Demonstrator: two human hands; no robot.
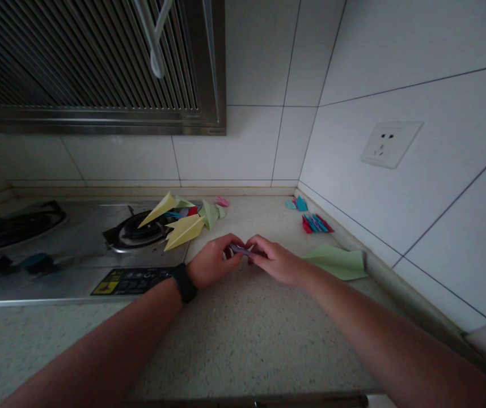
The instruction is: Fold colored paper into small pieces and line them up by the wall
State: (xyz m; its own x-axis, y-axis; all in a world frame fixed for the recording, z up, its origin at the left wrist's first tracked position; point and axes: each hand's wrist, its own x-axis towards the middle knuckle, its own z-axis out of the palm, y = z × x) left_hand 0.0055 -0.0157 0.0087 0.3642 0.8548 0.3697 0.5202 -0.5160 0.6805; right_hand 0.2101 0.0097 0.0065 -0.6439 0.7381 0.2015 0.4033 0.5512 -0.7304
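Between my two hands, just above the speckled counter (225,340), is a small folded piece of purple paper (239,249). My left hand (215,260) pinches its left end; a black watch sits on that wrist. The fingers of my right hand (274,260) are closed on the paper's other end. Fingers cover much of the paper, so its full shape is hidden. Beyond my left hand, yellow folded paper planes (185,229) and a pale green folded paper (210,214) lie partly over the stove. A green paper sheet (338,262) rests beside my right forearm.
A gas stove (81,243) fills the counter's left side, under a range hood (98,122). Small red and blue folded papers (317,223) and blue ones (301,203) lie near the right wall. A pink folded paper (222,201) lies at the back. A socket (391,144) is on the wall.
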